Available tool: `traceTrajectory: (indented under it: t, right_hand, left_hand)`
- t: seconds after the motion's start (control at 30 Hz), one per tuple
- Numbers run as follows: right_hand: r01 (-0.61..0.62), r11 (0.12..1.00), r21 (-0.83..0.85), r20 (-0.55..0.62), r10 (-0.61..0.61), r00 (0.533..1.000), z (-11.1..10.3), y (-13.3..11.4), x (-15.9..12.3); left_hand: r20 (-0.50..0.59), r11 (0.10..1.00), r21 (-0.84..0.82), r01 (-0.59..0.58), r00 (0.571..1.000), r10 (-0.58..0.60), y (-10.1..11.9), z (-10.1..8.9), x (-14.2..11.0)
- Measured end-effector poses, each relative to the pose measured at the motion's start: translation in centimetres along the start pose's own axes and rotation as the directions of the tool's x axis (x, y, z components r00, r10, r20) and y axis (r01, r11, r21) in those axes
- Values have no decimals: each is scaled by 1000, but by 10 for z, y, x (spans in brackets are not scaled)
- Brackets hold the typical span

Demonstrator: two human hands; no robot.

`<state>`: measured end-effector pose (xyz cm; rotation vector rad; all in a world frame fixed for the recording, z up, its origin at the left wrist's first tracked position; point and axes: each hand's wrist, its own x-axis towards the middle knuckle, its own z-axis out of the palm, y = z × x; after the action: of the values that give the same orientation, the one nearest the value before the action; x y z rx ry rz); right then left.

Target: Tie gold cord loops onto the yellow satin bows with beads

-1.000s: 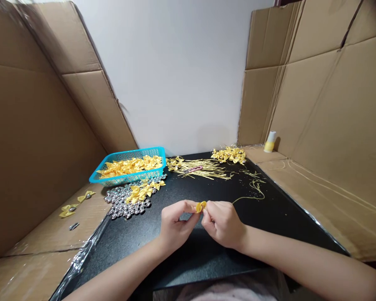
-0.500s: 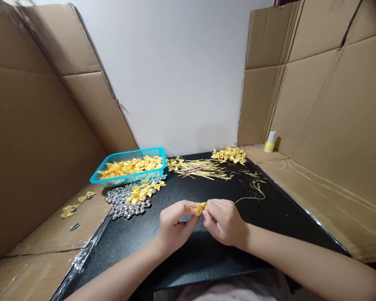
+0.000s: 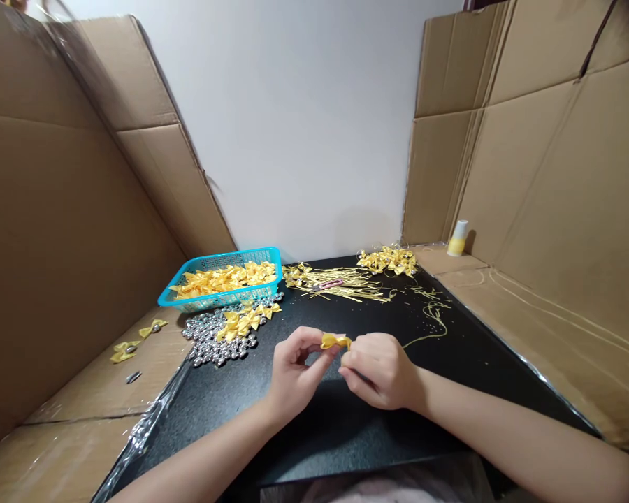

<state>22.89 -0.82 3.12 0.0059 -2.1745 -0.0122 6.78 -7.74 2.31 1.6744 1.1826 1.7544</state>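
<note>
In the head view, a small yellow ribbon bow (image 3: 335, 341) is pinched between the thumb and forefinger of my left hand (image 3: 300, 370). Close against it, my right hand (image 3: 380, 370) is closed, with its fingertips at the bow's right end. A thin yellow thread (image 3: 424, 337) runs from behind the right hand to a loose tangle on the black tabletop (image 3: 314, 440). What lies inside the right fingers is mostly hidden, though the thread leads into them.
Yellow bows fill a blue plastic basket (image 3: 170, 299) at the back left. Silver beads (image 3: 204, 346) lie before it, some bows on top. Gold strips (image 3: 353, 283) with a pink-handled tool (image 3: 329, 284), a bow pile (image 3: 391, 260) and a thread spool (image 3: 457, 239) stand farther back. Cardboard walls (image 3: 534, 175) enclose the sides.
The bow has turned and now shows more of its length above my left fingers. My hands have drawn slightly apart. The whole view has shifted a little.
</note>
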Motion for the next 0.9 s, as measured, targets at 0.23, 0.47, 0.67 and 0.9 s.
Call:
traceTrajectory:
  t: [0.23,0.47,0.67,0.9]
  right_hand:
    - [2,997,-72,-5,-3,1000,0,-1,1]
    - [-52,996,-68,-52,49,997,6,1,-3]
    - [-74,997,-36,-18,74,997,8,5,-4]
    - [-55,998,-12,30,55,998,5,6,-4]
  left_hand:
    - [134,989,-144,-41,989,61,5,-7,0]
    - [166,968,-251,25,986,18,9,-7,4]
    - [212,951,-310,-9,974,78,5,-5,10]
    - [262,960,-280,-2,962,78,3,-9,13]
